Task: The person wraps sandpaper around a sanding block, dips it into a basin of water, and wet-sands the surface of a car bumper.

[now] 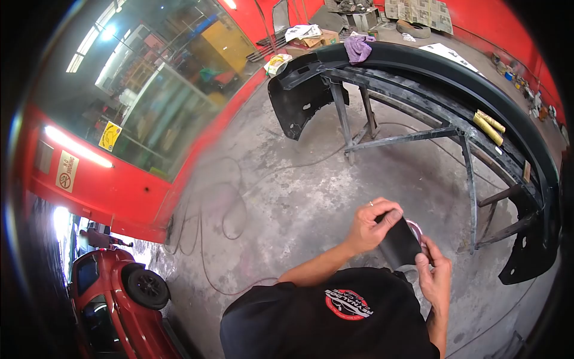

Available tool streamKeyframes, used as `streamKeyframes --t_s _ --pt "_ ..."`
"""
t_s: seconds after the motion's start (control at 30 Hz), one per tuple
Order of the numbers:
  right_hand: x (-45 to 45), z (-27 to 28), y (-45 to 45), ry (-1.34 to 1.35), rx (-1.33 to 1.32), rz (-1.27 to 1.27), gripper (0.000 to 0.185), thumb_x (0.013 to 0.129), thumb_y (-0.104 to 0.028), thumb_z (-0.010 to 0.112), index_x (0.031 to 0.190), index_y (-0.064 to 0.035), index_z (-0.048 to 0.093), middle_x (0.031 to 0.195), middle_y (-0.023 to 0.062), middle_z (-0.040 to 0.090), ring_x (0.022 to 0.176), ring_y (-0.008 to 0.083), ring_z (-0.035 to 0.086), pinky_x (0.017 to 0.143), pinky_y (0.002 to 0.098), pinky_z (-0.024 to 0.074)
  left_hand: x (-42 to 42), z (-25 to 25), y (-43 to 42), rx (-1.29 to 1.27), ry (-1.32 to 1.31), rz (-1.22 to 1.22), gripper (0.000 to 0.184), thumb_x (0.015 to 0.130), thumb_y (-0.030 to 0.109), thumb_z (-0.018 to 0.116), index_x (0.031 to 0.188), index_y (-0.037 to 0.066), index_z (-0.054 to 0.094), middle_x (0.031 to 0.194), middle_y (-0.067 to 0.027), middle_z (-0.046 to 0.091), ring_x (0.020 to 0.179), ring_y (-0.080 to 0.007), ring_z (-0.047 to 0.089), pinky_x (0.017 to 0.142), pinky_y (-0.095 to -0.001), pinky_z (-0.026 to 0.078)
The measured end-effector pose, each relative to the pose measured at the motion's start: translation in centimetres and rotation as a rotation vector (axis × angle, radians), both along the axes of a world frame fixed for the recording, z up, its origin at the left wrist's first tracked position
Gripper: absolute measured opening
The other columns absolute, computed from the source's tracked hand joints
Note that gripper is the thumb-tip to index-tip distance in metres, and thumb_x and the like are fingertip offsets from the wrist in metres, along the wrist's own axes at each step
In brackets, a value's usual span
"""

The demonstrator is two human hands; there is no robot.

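In front of my chest, both hands hold a black rectangular sheet of sandpaper (399, 242), slightly curved. My left hand (373, 227) pinches its upper left corner between thumb and fingers. The lower right edge is gripped by my right hand (434, 274), thumb in front and fingers behind. Behind the sheet, near my right fingers, shows part of a pinkish-purple ring-shaped thing (414, 228); how it is held is hidden.
A black car bumper (502, 78) rests on a metal stand (406, 139). A purple cloth (358, 49) and yellow rolls (489, 129) lie on it. Hoses (203, 263) trail over the concrete floor. A red car (113, 299) stands at lower left, beside a windowed red wall (137, 203).
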State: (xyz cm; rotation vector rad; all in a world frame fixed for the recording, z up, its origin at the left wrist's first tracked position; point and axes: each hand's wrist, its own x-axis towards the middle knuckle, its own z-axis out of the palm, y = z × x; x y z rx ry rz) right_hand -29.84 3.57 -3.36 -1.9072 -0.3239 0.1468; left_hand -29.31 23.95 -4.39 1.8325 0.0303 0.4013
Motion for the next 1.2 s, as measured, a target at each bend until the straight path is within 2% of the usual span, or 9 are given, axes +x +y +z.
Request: streamKeyframes --t_s 0.23,0.3,0.4,0.5,0.67,0.77,0.83,0.93,1.2 --pt "0.4 -2.7 -1.0 0.013 -0.179 -0.098 0.021 0.092 -0.012 0.061 0.106 0.0015 0.069 0.072 0.0165 0.067 0.065 0.0215 0.065 0.063 0.0314 0.0488 0.7 -0.5 -0.3 -0.214 0.047 0.052 0.015 0.092 0.014 0.065 0.096 0.000 0.067 0.082 -0.0073 0.066 0.073 -0.0151 0.061 0.069 -0.0278 0.048" --pt "0.7 -3.0 -0.8 0.043 -0.160 -0.118 0.021 0.091 -0.012 0.062 0.106 0.0015 0.069 0.073 0.0167 0.067 0.067 0.0234 0.066 0.065 0.0318 0.0494 0.4 -0.1 0.2 -0.075 0.039 0.057 0.016 0.093 0.016 0.065 0.095 0.001 0.067 0.082 -0.0089 0.066 0.072 -0.0171 0.062 0.067 -0.0285 0.048" --pt "1.6 -2.3 0.0 -0.355 -0.130 0.005 0.020 0.091 -0.013 0.061 0.101 0.0017 0.070 0.078 0.0140 0.068 0.068 0.0202 0.065 0.063 0.0313 0.0493 0.4 0.1 0.5 0.211 -0.064 0.060 0.013 0.091 0.016 0.065 0.094 0.003 0.067 0.080 -0.0100 0.066 0.071 -0.0220 0.062 0.066 -0.0319 0.048" --pt "1.4 0.1 1.1 -0.317 -0.044 -0.083 0.022 0.087 -0.009 0.062 0.106 0.0017 0.069 0.084 0.0167 0.070 0.072 0.0241 0.067 0.066 0.0325 0.0512 -0.2 -0.2 -0.2 0.291 -0.140 -0.083 0.011 0.089 0.015 0.066 0.093 0.005 0.068 0.081 -0.0103 0.065 0.074 -0.0267 0.061 0.068 -0.0354 0.047" --pt "1.7 -1.6 0.9 -0.337 -0.213 0.077 0.013 0.089 -0.009 0.063 0.092 0.0026 0.066 0.072 0.0185 0.063 0.064 0.0337 0.062 0.060 0.0388 0.0481 0.0 -0.8 -1.8 0.229 -0.146 -0.166 0.011 0.089 0.015 0.066 0.094 0.005 0.068 0.084 -0.0078 0.065 0.082 -0.0265 0.061 0.075 -0.0363 0.047" --pt "1.2 -2.9 1.5 -0.348 -0.280 -0.035 0.013 0.091 -0.009 0.061 0.085 0.0020 0.063 0.068 0.0177 0.059 0.061 0.0346 0.058 0.057 0.0407 0.0455 0.3 -1.9 -2.4 0.175 -0.197 -0.182 0.015 0.088 0.016 0.067 0.099 0.005 0.069 0.098 -0.0099 0.066 0.090 -0.0272 0.061 0.081 -0.0363 0.048" --pt "1.3 -2.7 1.9 -0.368 -0.243 -0.048 0.013 0.092 -0.009 0.060 0.086 0.0020 0.064 0.068 0.0173 0.059 0.061 0.0344 0.058 0.057 0.0406 0.0457 0.1 -1.5 -3.4 0.266 -0.341 0.150 0.021 0.087 0.018 0.069 0.104 0.006 0.069 0.115 -0.0136 0.061 0.099 -0.0297 0.060 0.088 -0.0381 0.048" --pt "1.2 -2.4 2.2 -0.405 -0.176 -0.073 0.013 0.092 -0.009 0.059 0.088 0.0021 0.065 0.070 0.0172 0.059 0.062 0.0345 0.059 0.058 0.0405 0.0460 0.0 -3.0 -3.1 0.338 -0.313 0.100 0.025 0.085 0.019 0.071 0.106 0.006 0.069 0.124 -0.0162 0.056 0.105 -0.0330 0.058 0.088 -0.0403 0.050" --pt "0.6 -2.7 1.3 -0.443 -0.141 -0.089 0.023 0.096 -0.016 0.056 0.091 0.0050 0.065 0.070 0.0185 0.058 0.063 0.0346 0.059 0.058 0.0402 0.0460 1.2 -3.9 -2.6 0.260 -0.181 -0.079 0.030 0.080 0.019 0.076 0.106 0.005 0.069 0.123 -0.0149 0.058 0.092 -0.0308 0.064 0.080 -0.0372 0.053"
